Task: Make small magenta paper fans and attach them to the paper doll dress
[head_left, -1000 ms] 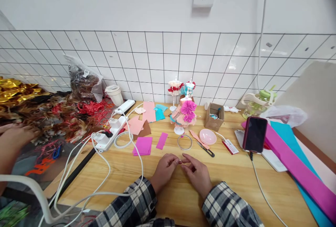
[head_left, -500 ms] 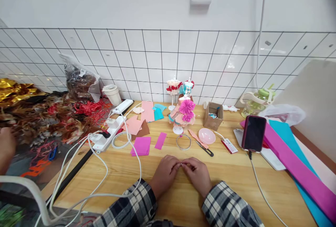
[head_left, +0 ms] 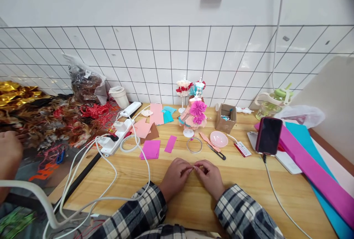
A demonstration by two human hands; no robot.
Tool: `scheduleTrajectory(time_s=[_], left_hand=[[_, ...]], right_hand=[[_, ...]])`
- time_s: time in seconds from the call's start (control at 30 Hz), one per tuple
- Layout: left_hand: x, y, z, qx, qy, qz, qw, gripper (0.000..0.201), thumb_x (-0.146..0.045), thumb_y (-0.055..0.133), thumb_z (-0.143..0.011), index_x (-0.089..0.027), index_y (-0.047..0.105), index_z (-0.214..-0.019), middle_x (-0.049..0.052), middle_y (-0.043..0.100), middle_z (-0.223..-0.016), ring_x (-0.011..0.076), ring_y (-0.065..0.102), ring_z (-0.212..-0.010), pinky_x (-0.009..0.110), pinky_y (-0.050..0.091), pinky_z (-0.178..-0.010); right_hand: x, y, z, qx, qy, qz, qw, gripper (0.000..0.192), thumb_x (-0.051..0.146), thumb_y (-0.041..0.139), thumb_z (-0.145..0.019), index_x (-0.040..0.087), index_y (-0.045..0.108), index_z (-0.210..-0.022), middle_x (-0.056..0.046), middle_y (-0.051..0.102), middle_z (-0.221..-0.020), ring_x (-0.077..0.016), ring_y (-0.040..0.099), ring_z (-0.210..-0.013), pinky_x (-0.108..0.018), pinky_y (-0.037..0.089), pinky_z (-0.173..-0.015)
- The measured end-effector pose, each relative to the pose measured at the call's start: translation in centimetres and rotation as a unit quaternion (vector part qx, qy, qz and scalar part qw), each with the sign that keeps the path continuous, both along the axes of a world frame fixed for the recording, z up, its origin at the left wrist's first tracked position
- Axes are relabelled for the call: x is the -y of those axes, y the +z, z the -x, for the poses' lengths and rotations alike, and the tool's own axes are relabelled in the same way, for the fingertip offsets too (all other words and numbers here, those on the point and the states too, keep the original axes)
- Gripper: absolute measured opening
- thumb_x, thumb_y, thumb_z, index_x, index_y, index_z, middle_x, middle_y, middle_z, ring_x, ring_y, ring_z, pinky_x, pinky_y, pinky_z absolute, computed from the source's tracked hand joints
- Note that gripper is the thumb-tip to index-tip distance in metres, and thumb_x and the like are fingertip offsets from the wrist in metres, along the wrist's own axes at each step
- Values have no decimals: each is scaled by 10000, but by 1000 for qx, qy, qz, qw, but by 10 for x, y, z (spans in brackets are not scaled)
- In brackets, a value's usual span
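Now the left hand (head_left: 174, 175) and the right hand (head_left: 210, 177) rest on the wooden table (head_left: 249, 187) with fingertips meeting over a tiny piece (head_left: 193, 166), too small to identify, pinched between thumb and forefinger on both sides. A second ago the fingers were slightly apart, with the right forefinger stretched toward the left thumb; half a second ago they closed together, and they remain closed here, sitting a touch further from the table's near edge. That suggests the small piece is now gripped from both sides and being worked rather than merely picked up.

Just beyond the hands lies a wire ring (head_left: 194, 145), with small black scissors (head_left: 216, 151) and a pink bowl (head_left: 218, 139) to its right, and two magenta paper pieces (head_left: 151, 149) to its left. A paper dress model (head_left: 194, 116) stands behind the ring. The strip of bare wood around the hands is open on both sides. A white cable (head_left: 143, 165) loops close to the left sleeve, and a phone (head_left: 268, 135) with its charging cord stands well to the right. At the far left, another person's hand (head_left: 9, 154) rests near a pile of feathers (head_left: 47, 121), well apart from the work.
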State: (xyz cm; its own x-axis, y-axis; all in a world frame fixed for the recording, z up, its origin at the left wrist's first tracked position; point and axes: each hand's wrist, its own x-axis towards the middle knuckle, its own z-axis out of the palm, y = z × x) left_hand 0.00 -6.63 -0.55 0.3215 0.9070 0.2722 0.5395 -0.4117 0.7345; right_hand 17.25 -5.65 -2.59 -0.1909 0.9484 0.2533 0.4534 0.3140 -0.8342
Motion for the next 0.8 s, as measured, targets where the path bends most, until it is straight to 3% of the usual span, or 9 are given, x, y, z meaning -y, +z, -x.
scheduleTrajectory(time_s=[0.1,0.17,0.27,0.33,0.5,0.67,0.8], left_hand=[[0,1,0,3,-7,2,1000,192,-273,514,-887,-207,693,-914,49,688,-901,187,559,-890,344,416,-847],[0,2,1,3,-10,4,1000,183,-268,526,-883,-214,700,-900,42,697,-894,185,559,-891,342,415,-852],[-3,1,1,4,-9,6,1000,161,-254,548,-869,-218,705,-868,36,704,-873,183,567,-875,342,416,-850],[-6,1,1,10,1,6,1000,128,-238,579,-846,-214,705,-847,36,701,-855,180,574,-860,339,422,-841],[-7,2,1,36,32,6,999,35,-217,664,-771,-203,691,-787,37,687,-816,184,577,-849,330,439,-816],[-4,3,2,36,37,4,999,26,-209,687,-743,-206,680,-768,30,682,-803,186,572,-843,335,437,-810],[-4,3,2,31,32,3,999,29,-209,693,-737,-213,674,-758,21,679,-788,188,569,-840,339,432,-818]], right_hand=[[0,3,-3,12,-5,-11,1000,187,334,531,-846,194,653,-826,-29,646,-760,-123,531,-535,-248,441,-537],[-7,8,-13,21,-48,-17,998,206,358,522,-845,190,639,-825,-35,647,-768,-119,514,-505,-252,435,-516],[-33,21,-40,72,-136,-35,987,242,397,514,-840,192,642,-857,-43,654,-789,-136,531,-534,-267,430,-531],[-54,31,-60,157,-154,-42,975,230,392,514,-836,210,652,-862,-43,659,-827,-167,573,-648,-277,418,-576],[-90,46,-88,309,-153,-19,938,167,319,519,-826,227,656,-847,-41,664,-855,-205,589,-807,-280,365,-619],[-101,46,-88,346,-133,43,928,171,300,517,-821,236,675,-810,-40,677,-820,-191,602,-737,-270,311,-553],[-100,51,-86,357,-139,-1,924,202,314,513,-839,235,688,-899,-60,682,-905,-197,617,-777,-277,350,-577]])
